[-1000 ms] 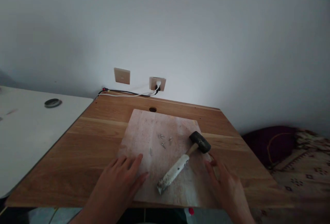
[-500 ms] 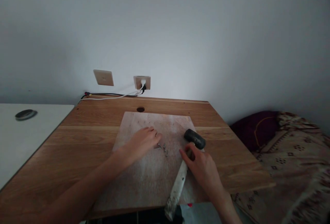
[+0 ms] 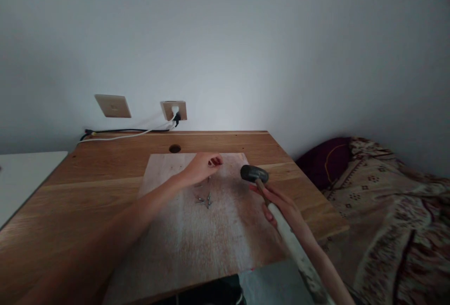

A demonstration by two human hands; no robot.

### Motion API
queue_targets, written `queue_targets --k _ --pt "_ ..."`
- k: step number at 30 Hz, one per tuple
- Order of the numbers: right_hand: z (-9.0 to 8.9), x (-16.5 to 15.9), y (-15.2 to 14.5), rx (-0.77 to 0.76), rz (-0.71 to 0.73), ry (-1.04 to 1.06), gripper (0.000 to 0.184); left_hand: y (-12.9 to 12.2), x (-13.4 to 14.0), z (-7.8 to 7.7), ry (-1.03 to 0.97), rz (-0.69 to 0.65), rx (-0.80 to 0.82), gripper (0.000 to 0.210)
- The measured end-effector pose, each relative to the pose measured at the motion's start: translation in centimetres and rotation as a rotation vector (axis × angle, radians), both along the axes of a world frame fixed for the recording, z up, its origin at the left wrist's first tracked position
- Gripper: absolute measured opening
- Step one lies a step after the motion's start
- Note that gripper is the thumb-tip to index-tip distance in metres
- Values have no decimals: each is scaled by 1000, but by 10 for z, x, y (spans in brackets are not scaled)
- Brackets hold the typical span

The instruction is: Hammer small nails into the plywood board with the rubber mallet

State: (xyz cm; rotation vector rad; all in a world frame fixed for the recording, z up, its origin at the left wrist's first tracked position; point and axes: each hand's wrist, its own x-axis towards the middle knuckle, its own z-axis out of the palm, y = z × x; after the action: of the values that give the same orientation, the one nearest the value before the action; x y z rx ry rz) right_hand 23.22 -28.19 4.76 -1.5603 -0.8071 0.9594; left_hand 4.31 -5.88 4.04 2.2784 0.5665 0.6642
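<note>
The worktop [image 3: 105,174] is covered along its near edge by the board [image 3: 190,249], which is laid flat with its far edge set short of the worktop's far edge and roughly parallel to it.

The mallet [image 3: 286,230] is held over the board's right edge, towards the board's far right corner. Its head [image 3: 253,174] is turned crosswise: one face is pointed at the worktop's left edge, the other at its right edge, and the head's long axis is roughly aligned with the worktop's far edge. The handle [image 3: 299,256] is slanted from the head towards the near right, and is carried past the worktop's near edge and out of view.

The mallet is gripped by the right hand [image 3: 283,201] just below the head. Control is probably well served by so short a grip, though force is likely lost; for a fuller swing, a hold lower on the handle would be better.

The left hand [image 3: 202,164] is held over the board near its far edge, left of the head. Its fingers [image 3: 220,159] are curled inwards; whether anything is pinched cannot be told. They are best kept clear of the head's path.

The screws [image 3: 208,200] are scattered on the board, nearer its far edge than its near one, and are pointed in mixed directions. They are best left undisturbed by the wrist.
</note>
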Motion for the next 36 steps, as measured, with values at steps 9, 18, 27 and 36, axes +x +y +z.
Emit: queue_targets --k 9,18,27,36 --pt "-7 15 32 -82 68 -683 33 18 61 -24 59 -25 30 13" --pt "-14 10 32 -186 120 -273 22 21 64 -34 55 -30 58 12" --pt "-3 10 51 -39 139 -248 34 24 67 -39 15 -31 -63 31" --pt "-4 3 65 -13 140 -337 29 23 68 -40 4 15 -82 48"
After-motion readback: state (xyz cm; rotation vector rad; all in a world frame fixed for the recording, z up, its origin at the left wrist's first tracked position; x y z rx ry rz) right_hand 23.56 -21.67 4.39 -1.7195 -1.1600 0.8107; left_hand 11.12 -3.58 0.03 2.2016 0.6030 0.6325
